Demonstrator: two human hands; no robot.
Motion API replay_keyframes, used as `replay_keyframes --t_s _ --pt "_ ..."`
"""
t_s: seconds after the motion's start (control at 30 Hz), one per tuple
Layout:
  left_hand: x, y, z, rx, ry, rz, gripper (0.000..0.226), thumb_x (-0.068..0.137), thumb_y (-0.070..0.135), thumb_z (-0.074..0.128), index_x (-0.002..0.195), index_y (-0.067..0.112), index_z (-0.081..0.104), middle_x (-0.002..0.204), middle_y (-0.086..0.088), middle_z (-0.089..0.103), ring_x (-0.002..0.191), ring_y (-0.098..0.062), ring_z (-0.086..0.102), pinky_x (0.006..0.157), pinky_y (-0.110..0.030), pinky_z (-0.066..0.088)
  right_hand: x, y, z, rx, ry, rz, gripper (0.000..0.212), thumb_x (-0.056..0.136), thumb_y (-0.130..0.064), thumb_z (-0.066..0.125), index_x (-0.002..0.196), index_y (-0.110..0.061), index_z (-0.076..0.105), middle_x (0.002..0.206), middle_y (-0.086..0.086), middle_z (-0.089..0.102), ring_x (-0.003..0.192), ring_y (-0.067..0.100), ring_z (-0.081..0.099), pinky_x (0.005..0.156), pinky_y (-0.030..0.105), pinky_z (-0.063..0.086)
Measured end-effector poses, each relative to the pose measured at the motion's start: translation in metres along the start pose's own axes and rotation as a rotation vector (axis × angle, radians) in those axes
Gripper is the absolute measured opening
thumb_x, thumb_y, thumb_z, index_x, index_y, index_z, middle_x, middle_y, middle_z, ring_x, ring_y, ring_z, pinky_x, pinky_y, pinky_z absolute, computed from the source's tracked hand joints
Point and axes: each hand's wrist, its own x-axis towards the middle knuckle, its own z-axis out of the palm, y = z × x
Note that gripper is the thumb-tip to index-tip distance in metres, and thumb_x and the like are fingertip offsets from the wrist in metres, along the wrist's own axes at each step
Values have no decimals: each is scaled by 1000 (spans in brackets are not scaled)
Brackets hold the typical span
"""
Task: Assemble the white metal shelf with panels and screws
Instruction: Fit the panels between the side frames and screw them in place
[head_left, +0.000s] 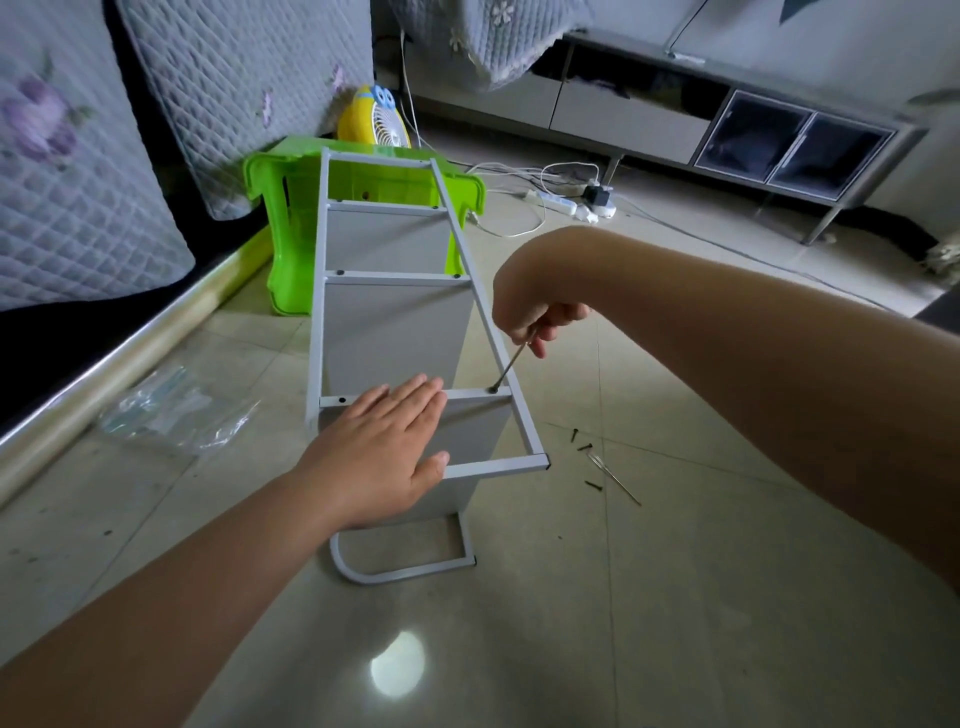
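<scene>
The white metal shelf (322, 291) lies on its side on the tiled floor, its ladder-like frame facing up with panels fixed between the rungs. My left hand (384, 447) lies flat with straight fingers on the near rung and panel. My right hand (540, 325) grips a thin metal screwdriver (511, 366), whose tip sits on a dark screw (492, 388) at the right end of that rung. Several loose black screws (584, 447) and a thin metal tool (615, 478) lie on the floor right of the shelf.
A green plastic stool (280, 208) stands behind the shelf's far end, with a yellow fan (376, 122) beyond it. A clear plastic bag (171, 410) lies at the left by the bed edge (104, 374). A power strip (561, 202) and cables trail before the low cabinet (727, 130).
</scene>
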Motion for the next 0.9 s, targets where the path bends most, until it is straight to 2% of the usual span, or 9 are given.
replay_keyframes --t_s 0.13,0.23,0.3,0.37,0.53,0.6,0.67,0.73,0.9 --pt "-2 0 -3 -11 -12 -29 103 51 53 -27 146 15 -17 153 2 -23 120 -2 -33 107 -22 -15 -14 -4 6 -116 186 -100 33 95 -8 32 67 -2 48 65 5 48 50 14 40 30 10 30" --pt "-3 0 -4 -19 -6 -57 99 58 56 -23 147 14 -15 154 1 -23 124 0 -30 112 -26 -11 -24 -7 12 -337 315 -188 25 94 -8 37 77 1 53 75 5 50 64 17 43 58 19 41" --pt "-3 2 -3 -22 2 -62 104 52 55 -26 147 14 -14 154 1 -22 135 -5 -26 113 -26 -10 -26 -3 15 -439 346 -216 25 91 -5 42 66 -2 44 63 3 38 59 17 38 49 19 31" --pt "-2 3 -3 -14 7 -67 108 48 54 -26 147 14 -13 154 0 -21 141 -10 -20 113 -26 -10 -25 6 17 -487 390 -259 15 90 -3 43 80 2 53 62 2 34 68 21 43 50 22 31" --pt "-2 0 -1 8 18 -69 109 48 53 -27 148 13 -11 155 -1 -18 142 -12 -17 114 -27 -7 -26 12 32 -409 526 -311 25 92 -3 39 109 -6 57 105 9 58 94 30 57 66 29 38" --pt "0 0 0 17 23 -63 108 48 52 -27 148 13 -11 155 -2 -17 143 -12 -16 114 -27 -7 -24 15 36 -410 501 -283 21 91 -5 41 104 -4 58 97 10 57 85 28 56 66 28 39" --pt "-1 1 0 19 22 -62 108 49 52 -27 148 13 -11 155 -2 -18 143 -12 -16 114 -27 -7 -22 15 33 -401 437 -245 17 91 -6 43 79 -1 53 72 6 47 70 23 47 58 25 36" --pt "-1 3 1 20 20 -63 108 49 52 -27 148 12 -12 155 -2 -18 143 -12 -16 114 -27 -8 -18 7 28 -334 355 -206 33 91 -5 41 58 -5 38 55 3 40 55 18 39 47 21 32" --pt "-4 6 -1 17 -7 -71 109 47 52 -27 147 12 -12 155 -1 -18 142 -12 -17 114 -27 -8 -2 -14 1 -178 35 -72 36 93 5 31 63 -2 48 24 -3 43 19 7 36 22 9 23"
